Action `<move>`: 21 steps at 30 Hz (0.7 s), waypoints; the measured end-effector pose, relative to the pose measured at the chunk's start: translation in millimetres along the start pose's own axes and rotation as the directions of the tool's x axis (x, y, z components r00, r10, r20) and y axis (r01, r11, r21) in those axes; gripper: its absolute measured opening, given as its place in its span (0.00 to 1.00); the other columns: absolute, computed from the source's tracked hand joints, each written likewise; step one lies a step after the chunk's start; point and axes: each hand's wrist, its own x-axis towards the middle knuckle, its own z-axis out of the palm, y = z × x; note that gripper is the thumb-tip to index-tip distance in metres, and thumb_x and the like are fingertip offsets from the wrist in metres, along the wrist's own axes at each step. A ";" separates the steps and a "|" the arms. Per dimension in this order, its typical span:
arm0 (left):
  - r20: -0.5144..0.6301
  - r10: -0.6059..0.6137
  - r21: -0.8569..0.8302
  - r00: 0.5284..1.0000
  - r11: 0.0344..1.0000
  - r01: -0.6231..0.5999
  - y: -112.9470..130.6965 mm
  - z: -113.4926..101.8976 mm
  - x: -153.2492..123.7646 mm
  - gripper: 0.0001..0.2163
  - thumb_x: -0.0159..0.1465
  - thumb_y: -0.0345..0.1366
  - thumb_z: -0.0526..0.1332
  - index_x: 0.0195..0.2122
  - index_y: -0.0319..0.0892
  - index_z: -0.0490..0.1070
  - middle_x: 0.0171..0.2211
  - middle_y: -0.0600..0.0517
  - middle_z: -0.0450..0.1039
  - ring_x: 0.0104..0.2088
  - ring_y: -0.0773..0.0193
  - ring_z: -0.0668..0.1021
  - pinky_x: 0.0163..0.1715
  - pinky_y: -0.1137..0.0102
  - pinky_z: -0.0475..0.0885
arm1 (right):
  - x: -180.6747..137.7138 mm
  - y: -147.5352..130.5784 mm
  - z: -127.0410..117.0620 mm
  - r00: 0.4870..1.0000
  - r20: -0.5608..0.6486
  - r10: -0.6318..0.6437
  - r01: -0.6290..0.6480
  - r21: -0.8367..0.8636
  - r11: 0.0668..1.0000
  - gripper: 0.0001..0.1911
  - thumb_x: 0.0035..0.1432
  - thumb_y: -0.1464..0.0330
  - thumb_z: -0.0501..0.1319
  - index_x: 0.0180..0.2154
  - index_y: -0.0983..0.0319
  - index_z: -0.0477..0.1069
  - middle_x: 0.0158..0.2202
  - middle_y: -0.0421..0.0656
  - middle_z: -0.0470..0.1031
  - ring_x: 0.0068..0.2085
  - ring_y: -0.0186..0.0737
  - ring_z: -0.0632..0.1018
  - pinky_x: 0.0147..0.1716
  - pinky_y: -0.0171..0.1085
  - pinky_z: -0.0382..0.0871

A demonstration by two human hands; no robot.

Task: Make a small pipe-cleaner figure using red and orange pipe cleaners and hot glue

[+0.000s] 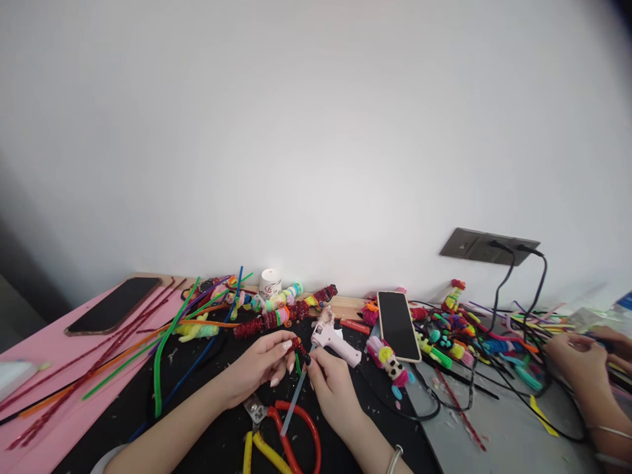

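White cup (270, 284), inside hidden, beyond hands (261, 363) (332, 382) with red piece (297, 344)

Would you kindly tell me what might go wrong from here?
First, the right hand works close to the pale pink plastic glue gun and might brush it; whether it is hot cannot be seen. Second, the long translucent glue stick juts out between the forearms, where a wrist could knock it. Third, the black power cables hang slack from the grey wall socket plate and might get snagged.
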 end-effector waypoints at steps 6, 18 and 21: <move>-0.001 0.015 0.060 1.000 0.998 -0.015 0.8 1.4 -0.9 0.13 0.64 0.43 0.58 0.43 0.39 0.66 0.24 0.57 0.69 0.14 0.77 0.62 0.16 0.76 0.54 | -0.6 -1.8 -0.9 1.000 0.004 -0.007 0.007 0.001 1.000 0.13 0.64 0.73 0.50 0.25 0.60 0.60 0.21 0.36 0.62 0.23 0.34 0.65 0.24 0.32 0.55; 0.011 0.054 0.198 0.998 0.979 -0.055 -1.7 0.8 -0.2 0.12 0.66 0.45 0.53 0.44 0.41 0.61 0.25 0.58 0.69 0.14 0.77 0.62 0.16 0.77 0.57 | 0.4 -2.0 -0.8 1.000 0.004 -0.012 0.012 -0.002 1.000 0.13 0.63 0.73 0.50 0.25 0.61 0.60 0.20 0.35 0.61 0.23 0.33 0.63 0.24 0.32 0.54; 0.024 0.081 0.240 0.996 0.967 -0.084 -3.6 -1.2 -0.8 0.11 0.67 0.43 0.52 0.44 0.42 0.60 0.26 0.58 0.69 0.14 0.77 0.62 0.16 0.78 0.56 | 0.0 -1.6 -0.9 1.000 0.006 -0.017 0.017 0.006 1.000 0.13 0.63 0.72 0.50 0.25 0.61 0.61 0.20 0.35 0.61 0.23 0.33 0.64 0.24 0.32 0.54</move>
